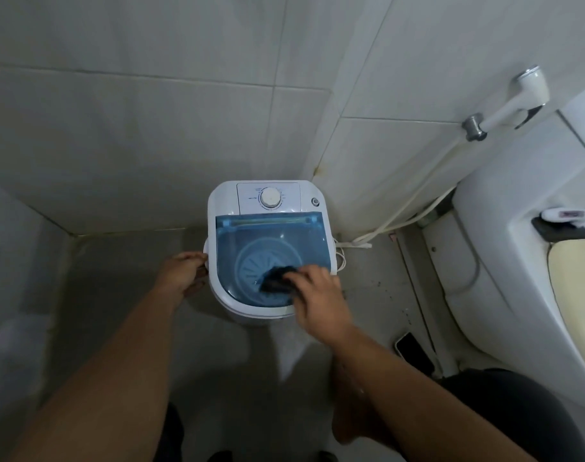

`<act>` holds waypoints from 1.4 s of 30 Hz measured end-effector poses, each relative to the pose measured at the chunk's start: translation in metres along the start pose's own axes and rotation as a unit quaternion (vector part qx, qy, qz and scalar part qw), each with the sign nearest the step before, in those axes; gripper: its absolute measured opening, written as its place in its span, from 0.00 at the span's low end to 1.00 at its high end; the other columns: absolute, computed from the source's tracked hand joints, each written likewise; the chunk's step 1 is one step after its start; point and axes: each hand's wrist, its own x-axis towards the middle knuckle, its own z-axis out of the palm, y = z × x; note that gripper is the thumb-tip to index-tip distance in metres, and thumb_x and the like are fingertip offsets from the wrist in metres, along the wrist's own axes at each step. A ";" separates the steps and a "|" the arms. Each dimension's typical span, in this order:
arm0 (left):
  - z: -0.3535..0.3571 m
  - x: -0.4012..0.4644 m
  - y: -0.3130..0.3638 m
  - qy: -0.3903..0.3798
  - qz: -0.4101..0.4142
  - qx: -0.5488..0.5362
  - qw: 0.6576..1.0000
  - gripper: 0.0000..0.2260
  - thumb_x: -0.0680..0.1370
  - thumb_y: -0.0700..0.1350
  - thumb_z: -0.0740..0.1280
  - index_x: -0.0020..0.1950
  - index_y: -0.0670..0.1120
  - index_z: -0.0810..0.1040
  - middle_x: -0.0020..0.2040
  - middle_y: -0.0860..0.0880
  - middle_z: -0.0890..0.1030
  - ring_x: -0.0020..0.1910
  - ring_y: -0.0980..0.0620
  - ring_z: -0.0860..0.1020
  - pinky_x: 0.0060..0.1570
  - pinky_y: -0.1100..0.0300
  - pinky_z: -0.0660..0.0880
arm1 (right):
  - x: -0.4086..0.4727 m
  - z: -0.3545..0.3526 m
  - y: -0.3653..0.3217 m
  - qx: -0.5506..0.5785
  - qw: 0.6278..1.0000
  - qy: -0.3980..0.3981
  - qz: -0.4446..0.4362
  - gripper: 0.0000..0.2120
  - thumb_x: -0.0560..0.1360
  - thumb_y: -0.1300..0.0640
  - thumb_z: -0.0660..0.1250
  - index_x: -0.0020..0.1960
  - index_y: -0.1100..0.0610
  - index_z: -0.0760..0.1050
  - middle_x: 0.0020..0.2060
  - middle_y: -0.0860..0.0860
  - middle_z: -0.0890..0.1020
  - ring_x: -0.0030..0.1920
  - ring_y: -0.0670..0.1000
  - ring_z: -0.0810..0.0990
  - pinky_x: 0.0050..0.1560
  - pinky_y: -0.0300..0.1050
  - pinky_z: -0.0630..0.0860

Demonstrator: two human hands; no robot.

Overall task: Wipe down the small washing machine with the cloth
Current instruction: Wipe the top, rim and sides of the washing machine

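A small white washing machine with a see-through blue lid stands on the tiled floor against the wall. A white dial sits on its back panel. My right hand holds a dark crumpled cloth against the near right part of the lid. My left hand grips the handle on the machine's left side.
A white toilet with a cream seat stands to the right. A spray head with its hose hangs on the right wall. A dark phone lies on the floor beside the toilet base. Cords trail behind the machine.
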 end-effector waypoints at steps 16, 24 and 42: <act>-0.003 0.005 0.000 -0.006 0.006 0.007 1.000 0.02 0.77 0.43 0.69 0.48 0.49 0.82 0.54 0.44 0.85 0.49 0.49 0.83 0.54 0.51 0.79 | -0.011 0.015 -0.055 0.157 0.987 0.014 -0.026 0.21 0.75 0.58 0.68 0.67 0.51 0.75 0.59 0.52 0.76 0.58 0.56 0.76 0.57 0.57 0.74; -0.002 0.003 0.003 -0.012 0.007 -0.001 1.000 0.05 0.77 0.42 0.69 0.52 0.46 0.81 0.52 0.45 0.85 0.48 0.50 0.83 0.56 0.51 0.77 | 0.003 0.009 -0.005 0.025 0.979 0.094 0.180 0.20 0.75 0.56 0.65 0.67 0.49 0.75 0.59 0.51 0.75 0.57 0.56 0.73 0.52 0.55 0.70; -0.002 0.001 0.005 -0.012 0.006 0.002 1.000 0.03 0.78 0.42 0.69 0.50 0.46 0.80 0.51 0.44 0.84 0.43 0.51 0.82 0.43 0.59 0.76 | -0.028 0.028 -0.021 0.044 0.989 0.103 0.101 0.25 0.74 0.60 0.71 0.71 0.53 0.75 0.63 0.57 0.75 0.58 0.57 0.73 0.55 0.55 0.69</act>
